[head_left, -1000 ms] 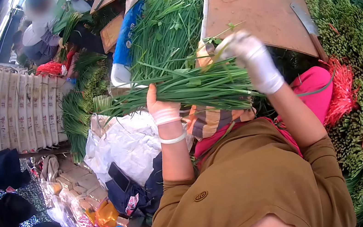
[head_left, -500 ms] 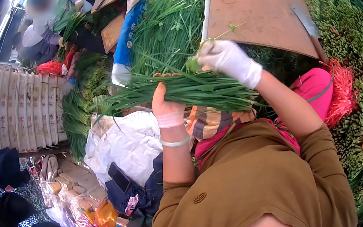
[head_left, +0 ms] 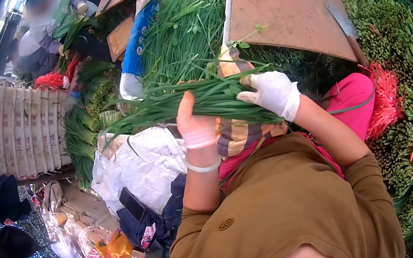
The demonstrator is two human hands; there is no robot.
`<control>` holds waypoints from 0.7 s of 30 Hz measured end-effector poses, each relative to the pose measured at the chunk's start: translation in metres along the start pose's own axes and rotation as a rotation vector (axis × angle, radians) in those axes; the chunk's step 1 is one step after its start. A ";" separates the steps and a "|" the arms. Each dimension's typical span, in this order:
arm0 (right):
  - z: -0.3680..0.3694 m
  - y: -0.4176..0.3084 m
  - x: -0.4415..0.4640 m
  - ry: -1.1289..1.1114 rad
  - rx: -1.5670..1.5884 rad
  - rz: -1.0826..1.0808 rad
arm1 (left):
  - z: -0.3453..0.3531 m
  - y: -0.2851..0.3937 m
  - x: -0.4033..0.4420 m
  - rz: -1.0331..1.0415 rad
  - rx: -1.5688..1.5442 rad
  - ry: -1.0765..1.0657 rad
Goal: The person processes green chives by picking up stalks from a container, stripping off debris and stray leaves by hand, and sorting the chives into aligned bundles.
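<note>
A bundle of long green stalks (head_left: pixel 207 98) lies crosswise in front of my body. My left hand (head_left: pixel 194 117) holds it from beneath, thumb up on the near side and fingertips showing beyond the far side. My right hand (head_left: pixel 270 93), in a white glove, rests on the bundle's right part with thumb and fingers around some stalks; their tips are partly hidden. A leafy sprig (head_left: pixel 240 44) sticks up just beyond the right hand. Behind the bundle stands a white crate (head_left: pixel 129 85) filled with loose green stalks.
A brown board (head_left: pixel 284 4) with a knife (head_left: pixel 341 19) is at the upper right, beside piled green bundles (head_left: pixel 389 40) and red ties (head_left: pixel 384 98). A phone (head_left: pixel 132 204) lies on dark cloth at lower left. Another person (head_left: pixel 48 32) holds stalks at the upper left.
My right hand has come down from above the bundle onto its right part. The sprig now stands beyond the bundle. My left hand still holds the stalks, slightly further right and lower.
</note>
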State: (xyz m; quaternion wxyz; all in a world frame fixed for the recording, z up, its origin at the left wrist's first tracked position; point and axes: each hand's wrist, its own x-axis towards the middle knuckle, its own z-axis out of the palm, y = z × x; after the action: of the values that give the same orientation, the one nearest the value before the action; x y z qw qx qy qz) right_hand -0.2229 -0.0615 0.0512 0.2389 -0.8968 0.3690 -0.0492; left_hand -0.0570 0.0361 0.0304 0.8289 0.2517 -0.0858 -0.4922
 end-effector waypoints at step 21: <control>0.033 0.095 -0.092 -0.020 0.081 0.266 | -0.079 0.006 0.035 -0.167 -0.145 0.499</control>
State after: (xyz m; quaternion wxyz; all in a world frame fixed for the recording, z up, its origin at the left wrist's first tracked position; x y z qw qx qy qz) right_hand -0.3415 -0.0433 -0.0143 0.2831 -0.8299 0.4802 -0.0231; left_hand -0.0036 0.0347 -0.0378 0.7968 0.3115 0.1776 -0.4863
